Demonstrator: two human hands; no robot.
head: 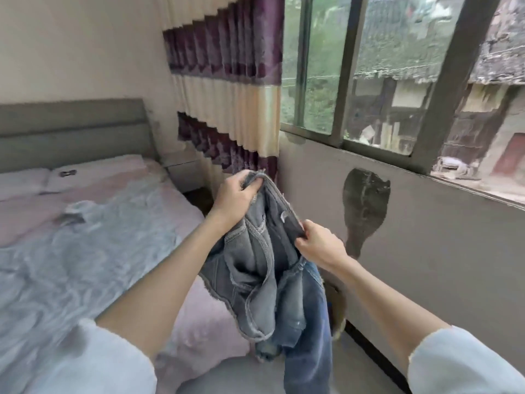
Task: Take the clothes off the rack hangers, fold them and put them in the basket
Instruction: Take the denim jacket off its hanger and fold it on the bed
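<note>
Jeans (255, 268) (grey), waistband up, legs hanging

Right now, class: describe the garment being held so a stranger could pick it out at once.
Between the bed and the window wall, two hands hold up grey denim shorts by the waistband. Unlike the blue jeans behind them, they are grey with frayed hems.

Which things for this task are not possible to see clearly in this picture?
- Basket, rack, hangers: outside the head view.
- Blue jeans: mostly behind the grey denim shorts that the left hand and right hand grip; bottom edge cuts them.
- Small dark thing on pillow: too blurred.
</note>
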